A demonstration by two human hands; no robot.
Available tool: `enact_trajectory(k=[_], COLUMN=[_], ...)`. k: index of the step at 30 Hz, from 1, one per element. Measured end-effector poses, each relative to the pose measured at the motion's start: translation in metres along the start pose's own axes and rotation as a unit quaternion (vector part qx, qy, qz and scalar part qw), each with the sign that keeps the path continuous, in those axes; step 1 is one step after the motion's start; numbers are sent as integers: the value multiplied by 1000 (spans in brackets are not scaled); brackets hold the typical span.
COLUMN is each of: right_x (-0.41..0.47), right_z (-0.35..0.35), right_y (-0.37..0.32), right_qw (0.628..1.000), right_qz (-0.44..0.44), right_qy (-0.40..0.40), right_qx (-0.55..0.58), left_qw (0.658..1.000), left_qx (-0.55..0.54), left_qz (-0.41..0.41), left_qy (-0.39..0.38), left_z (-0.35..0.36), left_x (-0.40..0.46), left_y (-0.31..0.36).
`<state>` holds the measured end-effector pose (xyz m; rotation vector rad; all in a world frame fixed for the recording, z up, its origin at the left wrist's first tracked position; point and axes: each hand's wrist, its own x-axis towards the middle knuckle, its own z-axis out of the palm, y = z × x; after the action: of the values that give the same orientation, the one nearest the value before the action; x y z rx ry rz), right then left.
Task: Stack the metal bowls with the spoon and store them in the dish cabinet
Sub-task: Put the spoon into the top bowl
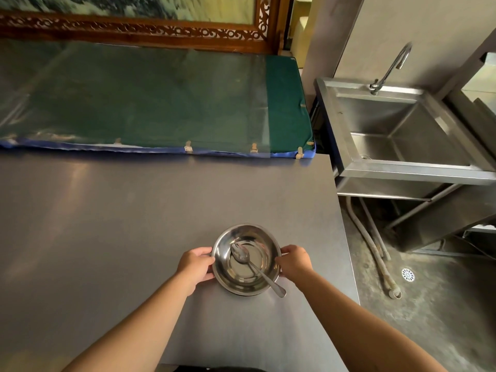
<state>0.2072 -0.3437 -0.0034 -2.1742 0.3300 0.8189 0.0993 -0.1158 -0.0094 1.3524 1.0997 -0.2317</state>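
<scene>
The left hand point(197, 267) and the right hand point(294, 260) each clasp an opposite side of the metal bowls point(246, 260), fingers curled around the rim, forearms reaching in from the bottom of the view. The bowls sit nested as a stack on the steel counter point(107, 224), near its front right part; how many are in the stack cannot be told. A spoon point(253, 267) lies inside the top bowl, its head on the bottom and its handle leaning out over the near right rim. The counter is a broad, dull grey metal sheet with soft reflections. Behind it lies a green padded mat point(150, 103) under clear plastic film, edged in blue along its front. Beyond the mat runs a carved wooden frame point(134, 29) along the wall. To the right, apart from the counter, stands a stainless sink point(402, 135) with a curved faucet point(394, 64) at its back. Below it grey hoses point(375, 253) trail across the concrete floor point(442, 304), and a round floor drain point(408, 274) sits just beside them.
</scene>
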Motion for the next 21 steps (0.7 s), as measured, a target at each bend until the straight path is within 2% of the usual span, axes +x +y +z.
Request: enact_trajectory(k=[7,13,21], right_x=[-6,-24,-64], right_z=[-15,-39,-89], right_y=[-10,-47,-105], right_qw=[997,988,963], right_qz=[-16,-56,-98], right_qy=[-27,-24,44], right_qx=[74,144,247], left_qw=[1000,996,978], left_qx=[-29,-71,-86], left_qz=[13,53,130], left_qy=[-2,-31,-136], left_z=[-2,-13,-30], left_x=[-12,-27,-58], left_y=[12,54,152])
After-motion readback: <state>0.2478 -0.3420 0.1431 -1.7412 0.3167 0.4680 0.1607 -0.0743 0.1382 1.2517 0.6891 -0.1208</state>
